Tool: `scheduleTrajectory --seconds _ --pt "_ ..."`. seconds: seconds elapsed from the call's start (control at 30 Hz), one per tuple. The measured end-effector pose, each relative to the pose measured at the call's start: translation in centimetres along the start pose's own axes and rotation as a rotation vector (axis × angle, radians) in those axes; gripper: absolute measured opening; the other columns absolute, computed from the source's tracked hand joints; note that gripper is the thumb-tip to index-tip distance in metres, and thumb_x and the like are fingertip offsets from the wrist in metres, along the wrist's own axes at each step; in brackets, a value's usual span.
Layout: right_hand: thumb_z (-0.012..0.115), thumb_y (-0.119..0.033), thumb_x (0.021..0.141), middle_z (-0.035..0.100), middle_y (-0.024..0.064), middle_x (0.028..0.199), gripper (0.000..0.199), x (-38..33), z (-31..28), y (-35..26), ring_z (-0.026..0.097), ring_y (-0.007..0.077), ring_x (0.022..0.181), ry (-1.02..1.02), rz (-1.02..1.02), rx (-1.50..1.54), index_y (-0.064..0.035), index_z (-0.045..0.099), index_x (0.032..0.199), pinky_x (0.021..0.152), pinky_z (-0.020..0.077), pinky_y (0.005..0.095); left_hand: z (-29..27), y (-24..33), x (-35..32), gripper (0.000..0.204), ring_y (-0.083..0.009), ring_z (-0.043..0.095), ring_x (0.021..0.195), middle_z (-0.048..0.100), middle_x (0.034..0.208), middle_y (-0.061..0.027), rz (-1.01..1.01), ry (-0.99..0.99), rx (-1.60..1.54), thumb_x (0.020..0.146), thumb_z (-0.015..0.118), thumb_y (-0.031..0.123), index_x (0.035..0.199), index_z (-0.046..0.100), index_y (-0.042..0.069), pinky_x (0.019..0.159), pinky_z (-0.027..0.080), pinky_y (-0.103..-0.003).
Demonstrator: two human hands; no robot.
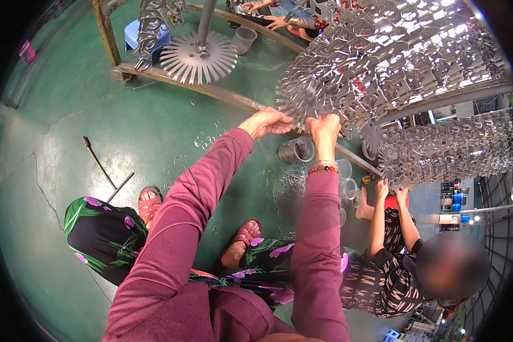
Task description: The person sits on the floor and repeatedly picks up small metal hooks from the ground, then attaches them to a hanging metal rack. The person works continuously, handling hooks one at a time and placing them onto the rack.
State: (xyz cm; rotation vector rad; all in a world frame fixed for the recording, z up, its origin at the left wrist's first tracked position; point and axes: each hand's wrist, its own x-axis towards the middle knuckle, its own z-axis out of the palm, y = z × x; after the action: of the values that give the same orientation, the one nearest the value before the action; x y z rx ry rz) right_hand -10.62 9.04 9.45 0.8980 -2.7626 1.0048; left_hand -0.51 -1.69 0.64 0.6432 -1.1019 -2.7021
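Note:
My left hand [269, 122] is at the lower left edge of a large cluster of shiny metal pieces [376, 62], its fingers stretched out to the right, beside the metal tips. My right hand [325, 130] is closed at the underside of the same cluster. Whatever its fingers grip is hidden behind them. Just below and between the hands, a clear plastic tub [296, 150] holds small dark metal bits. A loose pile of small metal pieces [293, 181] lies on the floor left of my right forearm.
A bare slotted metal disc [198, 57] on a pole stands at the far left by a rusty frame bar [211, 93]. Behind it is a blue stool [146, 39]. On the right, a co-worker [387, 273] reaches toward another hung cluster [450, 148]. A metal rod [100, 164] lies on the green floor.

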Motion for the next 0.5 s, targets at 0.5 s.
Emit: scheduleTrajectory --seconds 0.5 --pt "0.071 -0.001 0.066 0.065 0.0129 0.066 0.017 -1.1 -1.7 0.4 0.066 0.0203 0.058 -0.125 -0.057 0.037 0.0099 0.058 0.068 0.054 0.0543 0.0309 0.4 -1.4 -0.8 0.018 -0.0174 0.065 0.084 0.067 0.093 -0.0094 0.010 -0.028 0.041 0.088 0.061 0.013 0.100 0.064 0.000 0.077 0.054 -0.028"
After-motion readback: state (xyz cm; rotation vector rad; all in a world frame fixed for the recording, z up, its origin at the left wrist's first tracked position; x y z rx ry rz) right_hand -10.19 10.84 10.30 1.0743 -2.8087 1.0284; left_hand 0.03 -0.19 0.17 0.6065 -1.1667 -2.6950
